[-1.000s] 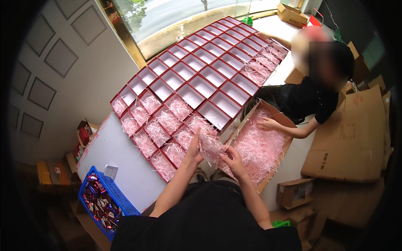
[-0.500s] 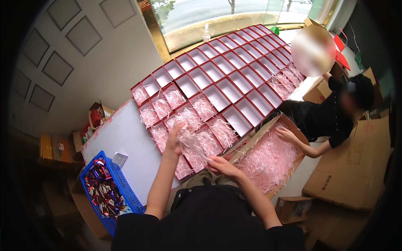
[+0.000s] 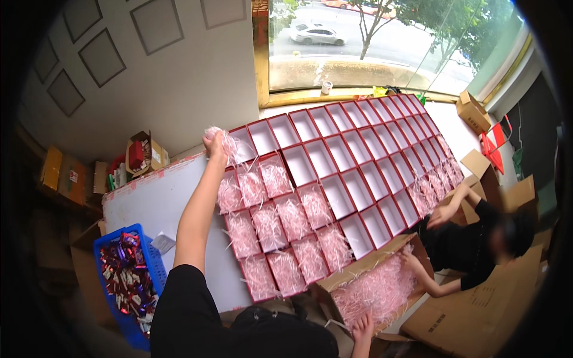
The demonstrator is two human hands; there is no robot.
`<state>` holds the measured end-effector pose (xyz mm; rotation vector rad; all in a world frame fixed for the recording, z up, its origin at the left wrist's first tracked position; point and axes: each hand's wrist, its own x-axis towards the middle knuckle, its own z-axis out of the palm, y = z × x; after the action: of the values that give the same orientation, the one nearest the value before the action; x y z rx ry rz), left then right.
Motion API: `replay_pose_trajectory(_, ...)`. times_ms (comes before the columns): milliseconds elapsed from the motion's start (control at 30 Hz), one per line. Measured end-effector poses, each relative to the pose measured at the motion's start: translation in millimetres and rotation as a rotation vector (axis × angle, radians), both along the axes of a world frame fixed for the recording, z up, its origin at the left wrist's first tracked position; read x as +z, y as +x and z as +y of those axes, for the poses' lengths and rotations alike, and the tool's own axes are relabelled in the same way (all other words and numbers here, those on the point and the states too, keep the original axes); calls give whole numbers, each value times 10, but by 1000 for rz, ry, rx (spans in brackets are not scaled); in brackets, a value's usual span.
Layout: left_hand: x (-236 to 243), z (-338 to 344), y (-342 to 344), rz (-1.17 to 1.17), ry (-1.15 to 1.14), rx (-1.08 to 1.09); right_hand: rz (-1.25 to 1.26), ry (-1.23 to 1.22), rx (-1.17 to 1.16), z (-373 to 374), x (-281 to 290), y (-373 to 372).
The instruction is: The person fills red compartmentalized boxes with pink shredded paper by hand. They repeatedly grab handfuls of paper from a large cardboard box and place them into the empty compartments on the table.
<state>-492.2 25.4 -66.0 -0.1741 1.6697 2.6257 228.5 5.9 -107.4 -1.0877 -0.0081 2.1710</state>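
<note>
So the left hand (image 3: 213,145) was stretched right out to the far left corner of the box layout, fingers closed on a loose tuft of pale pink shredded paper (image 3: 231,150), which hung over the end box of the far row (couldn't tell if it touched the bottom). The layout was rows of red-rimmed rectangular boxes with white insides (image 3: 341,197), covering all but the left end of a flat white bench (image 3: 149,194). Toward that end, the two nearest rows had four boxes each stuffed with pink shreds, and the next row had three. The right hand (image 3: 362,327) was down at the near end of an open brown cardboard carton (image 3: 358,271) full of the same stuff, just beside the boxes' near edge; honestly couldn't tell whether its fingers were gripping anything. A co-worker in black (image 3: 477,238) had one hand in that carton and the other near the boxes. Over by the bench's near left corner sat a blue plastic basket (image 3: 156,268) of shiny red and purple wrapped pieces (image 3: 128,280).
</note>
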Motion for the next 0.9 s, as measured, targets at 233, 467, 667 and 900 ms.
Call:
replay_pose_trajectory(233,-338,700,-380,473,-816,-21,-235,-116,-19,-495,-204,895)
replay_pose_trajectory(467,-1186,683,-497,227,-1546,-899,-304,-201,113,-476,-340,762)
replay_pose_trajectory(667,-24,728,-240,522,-1864,-688,-323,-244,153,-540,-431,863)
replay_pose_trajectory(900,-1024,531,-180,693,-1972,-769,-249,-295,253,-627,-800,1660)
